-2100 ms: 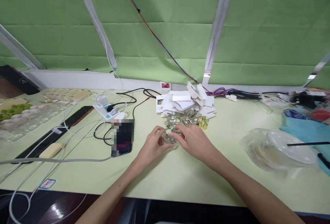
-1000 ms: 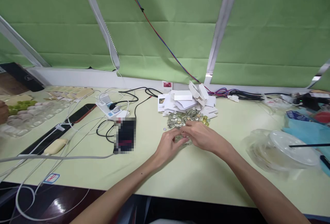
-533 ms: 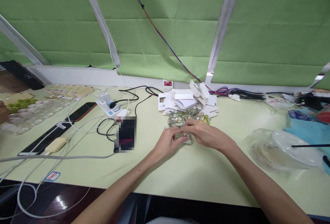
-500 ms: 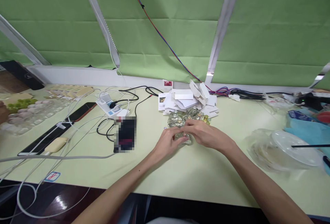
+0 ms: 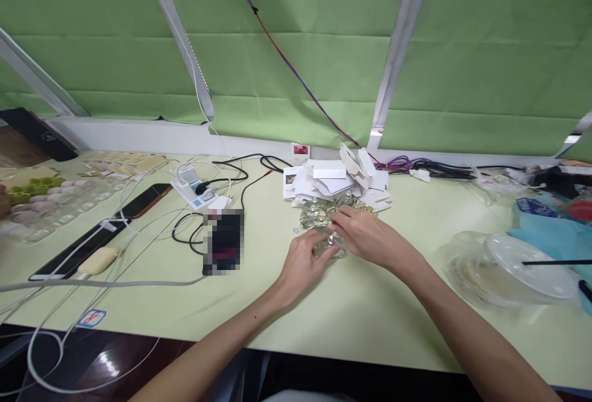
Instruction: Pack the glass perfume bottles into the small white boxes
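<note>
The bench (image 5: 370, 322) carries heaped white cartons (image 5: 329, 171). The right hand (image 5: 358, 229) is curled, any grip hidden; the left hand (image 5: 303, 260) holds a glass bottle (image 5: 340, 253) before them, probably unfinished, its silver neck (image 5: 332, 238) exposed; a clear round piece (image 5: 296, 230) lies loose nearby.

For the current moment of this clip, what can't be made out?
All in the head view:
Glass bottle: left side covered by the left hand.
Anything pinched by the right hand: too small, or hidden by the hand itself.
Phone: screen pixelated.
White papers: any print too small.
Brown box: cut off by the left edge.
</note>
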{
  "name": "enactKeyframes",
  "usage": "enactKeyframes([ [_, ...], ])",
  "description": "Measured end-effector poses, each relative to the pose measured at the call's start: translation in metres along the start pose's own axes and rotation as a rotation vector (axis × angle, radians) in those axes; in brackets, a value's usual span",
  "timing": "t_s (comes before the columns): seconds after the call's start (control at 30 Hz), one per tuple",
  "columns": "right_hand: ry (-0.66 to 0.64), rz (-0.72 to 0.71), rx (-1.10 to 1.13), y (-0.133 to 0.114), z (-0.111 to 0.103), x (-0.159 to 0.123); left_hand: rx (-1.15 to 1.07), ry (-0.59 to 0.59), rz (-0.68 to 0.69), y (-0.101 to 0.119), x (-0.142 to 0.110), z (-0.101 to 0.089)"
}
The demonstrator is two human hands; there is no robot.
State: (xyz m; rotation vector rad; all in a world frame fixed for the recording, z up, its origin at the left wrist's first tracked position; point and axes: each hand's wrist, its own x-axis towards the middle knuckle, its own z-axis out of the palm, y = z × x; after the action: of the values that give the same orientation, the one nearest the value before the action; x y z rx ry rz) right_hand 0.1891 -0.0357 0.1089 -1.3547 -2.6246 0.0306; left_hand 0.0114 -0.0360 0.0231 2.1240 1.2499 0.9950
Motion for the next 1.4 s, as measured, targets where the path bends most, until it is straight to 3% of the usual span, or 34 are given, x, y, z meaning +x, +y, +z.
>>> enactKeyframes([
  [0.27,0.081,0.07,0.056,0.012,0.013,0.004,0.043,0.001,-0.036,0.001,-0.001,0.001],
  [0.43,0.127,0.155,0.058,0.019,0.016,-0.006,-0.025,-0.005,0.012,0.005,0.003,-0.005],
  [0.67,-0.165,0.459,-0.052,0.029,0.024,-0.024,-0.095,0.015,0.048,0.008,0.008,-0.005],
  [0.87,-0.091,0.602,0.046,0.044,0.053,-0.015,-0.093,0.005,0.047,0.007,0.006,-0.001],
  [1.07,0.048,0.629,0.129,0.038,0.057,-0.014,-0.059,-0.002,0.074,0.007,0.007,-0.001],
  [1.13,0.094,0.56,0.227,0.03,0.05,-0.02,-0.057,0.001,0.076,0.006,0.007,0.0],
  [1.27,-0.082,0.243,0.591,0.018,0.043,-0.031,-0.058,0.004,0.088,0.006,0.006,0.001],
  [1.4,-0.05,0.261,0.607,0.012,0.053,-0.028,-0.066,0.012,0.088,0.006,0.005,0.003],
])
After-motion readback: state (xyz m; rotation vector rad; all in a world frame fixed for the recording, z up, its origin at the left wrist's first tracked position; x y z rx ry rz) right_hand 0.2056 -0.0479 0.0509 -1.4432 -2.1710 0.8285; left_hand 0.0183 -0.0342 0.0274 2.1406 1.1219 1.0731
